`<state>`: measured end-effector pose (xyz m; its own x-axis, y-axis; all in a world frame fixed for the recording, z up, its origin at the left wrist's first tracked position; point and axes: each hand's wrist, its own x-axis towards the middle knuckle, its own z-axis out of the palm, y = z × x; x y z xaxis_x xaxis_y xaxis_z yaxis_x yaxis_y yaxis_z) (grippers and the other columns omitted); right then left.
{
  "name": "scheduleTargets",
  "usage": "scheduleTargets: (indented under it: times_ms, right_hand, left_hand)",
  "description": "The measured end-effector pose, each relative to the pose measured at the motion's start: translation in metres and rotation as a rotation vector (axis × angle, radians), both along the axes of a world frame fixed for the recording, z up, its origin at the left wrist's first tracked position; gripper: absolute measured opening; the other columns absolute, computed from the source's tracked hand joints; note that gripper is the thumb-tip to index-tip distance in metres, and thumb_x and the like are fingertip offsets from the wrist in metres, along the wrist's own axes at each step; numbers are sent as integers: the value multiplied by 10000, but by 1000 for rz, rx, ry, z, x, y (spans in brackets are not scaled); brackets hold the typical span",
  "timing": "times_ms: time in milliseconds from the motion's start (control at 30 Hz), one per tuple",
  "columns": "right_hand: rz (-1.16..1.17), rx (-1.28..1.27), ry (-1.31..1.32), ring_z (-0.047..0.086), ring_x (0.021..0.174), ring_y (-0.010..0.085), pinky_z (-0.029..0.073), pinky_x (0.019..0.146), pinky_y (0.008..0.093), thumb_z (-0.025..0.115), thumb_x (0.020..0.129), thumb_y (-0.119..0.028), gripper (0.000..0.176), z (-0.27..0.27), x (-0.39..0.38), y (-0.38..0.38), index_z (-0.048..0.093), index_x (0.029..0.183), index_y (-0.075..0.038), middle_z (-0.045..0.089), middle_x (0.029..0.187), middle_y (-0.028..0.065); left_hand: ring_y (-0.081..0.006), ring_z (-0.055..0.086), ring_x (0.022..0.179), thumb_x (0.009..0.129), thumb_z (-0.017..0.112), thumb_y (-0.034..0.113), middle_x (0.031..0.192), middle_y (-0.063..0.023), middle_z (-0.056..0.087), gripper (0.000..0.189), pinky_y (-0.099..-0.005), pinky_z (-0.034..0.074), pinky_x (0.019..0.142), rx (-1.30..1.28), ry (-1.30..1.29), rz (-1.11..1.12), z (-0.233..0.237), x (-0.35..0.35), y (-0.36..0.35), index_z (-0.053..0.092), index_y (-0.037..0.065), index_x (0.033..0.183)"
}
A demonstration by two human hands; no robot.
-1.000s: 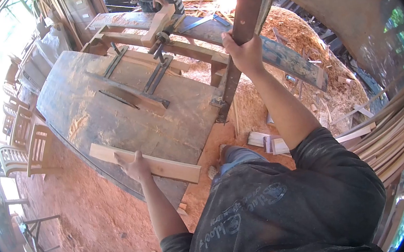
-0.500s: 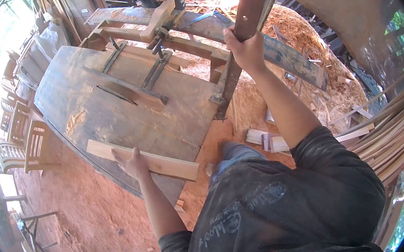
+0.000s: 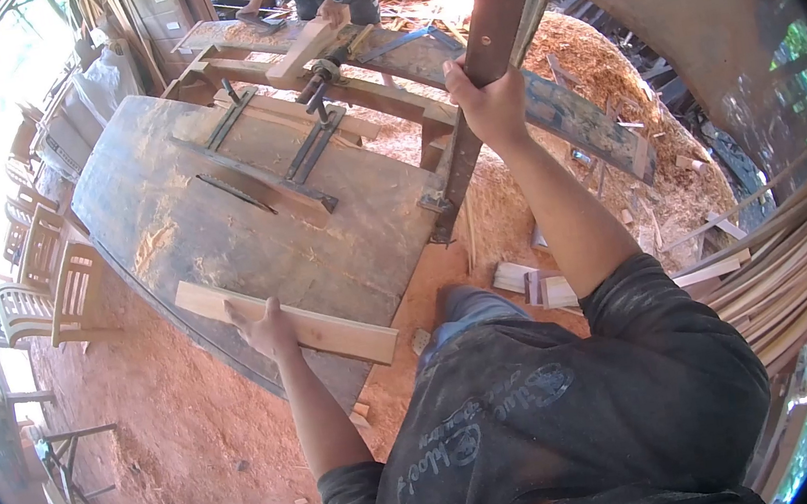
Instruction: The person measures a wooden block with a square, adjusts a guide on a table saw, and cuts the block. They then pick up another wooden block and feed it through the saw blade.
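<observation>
My left hand grips a pale wooden board at the near side of the worktable, thumb and fingers over its upper edge. My right hand is closed around a long dark bar clamp with holes along it. The clamp stands tilted, its lower end beside the table's right edge, where a metal jaw shows. On the tabletop lie a curved wooden piece and a thin dark strip.
Smaller clamps sit at the table's far side. Across a second bench, a co-worker's hand rests on a wooden block. Wooden chairs stand left; long wood strips are stacked right. Sawdust lies heaped behind.
The co-worker's hand has come down onto the wooden block, and their other hand has moved lower over the bench. My own hands keep their holds almost unmoved.
</observation>
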<state>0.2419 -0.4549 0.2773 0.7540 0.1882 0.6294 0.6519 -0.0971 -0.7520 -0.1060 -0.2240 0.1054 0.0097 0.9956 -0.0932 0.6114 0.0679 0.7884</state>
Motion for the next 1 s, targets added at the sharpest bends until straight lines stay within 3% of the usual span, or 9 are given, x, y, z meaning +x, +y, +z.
scheduleTargets:
  times_ms: [467, 567, 667, 767, 1000]
  right_hand:
    - [30, 9, 43, 628, 613, 67, 502, 611, 276, 753, 948, -164, 186, 0, 0, -1, 712, 837, -21, 666, 662, -12]
    - [46, 8, 74, 681, 644, 138, 514, 617, 331, 770, 921, -210, 202, -2, 2, -2, 740, 884, -14, 708, 697, 49]
    - [42, -10, 65, 684, 644, 143, 514, 618, 329, 772, 920, -219, 207, 0, 1, -2, 742, 897, -15, 709, 700, 51]
    - [18, -3, 39, 652, 624, 74, 511, 614, 275, 750, 941, -160, 190, 3, -2, -2, 719, 825, -14, 682, 661, 2]
    - [23, 12, 33, 655, 608, 79, 512, 605, 274, 752, 940, -160, 182, 2, -2, -1, 725, 836, -14, 683, 654, 1]
  left_hand:
    - [-431, 493, 1436, 803, 769, 215, 1630, -256, 420, 998, -465, 419, 1194, 5, 36, 1, 1, 1, 0, 296, 245, 1681]
    - [-430, 493, 1437, 808, 769, 209, 1637, -249, 414, 995, -463, 418, 1196, -7, 30, 5, 2, 1, -1, 295, 242, 1682]
    - [-426, 489, 1441, 811, 770, 204, 1641, -242, 413, 992, -458, 415, 1199, 30, 14, -6, -5, 0, 2, 295, 239, 1682]
    - [-421, 484, 1447, 813, 769, 202, 1642, -242, 412, 989, -454, 410, 1203, 38, 22, -4, -4, 1, 0, 298, 235, 1682]
    - [-416, 476, 1456, 799, 767, 201, 1642, -240, 415, 994, -449, 400, 1205, 25, 8, -9, -4, 0, 2, 305, 206, 1680]
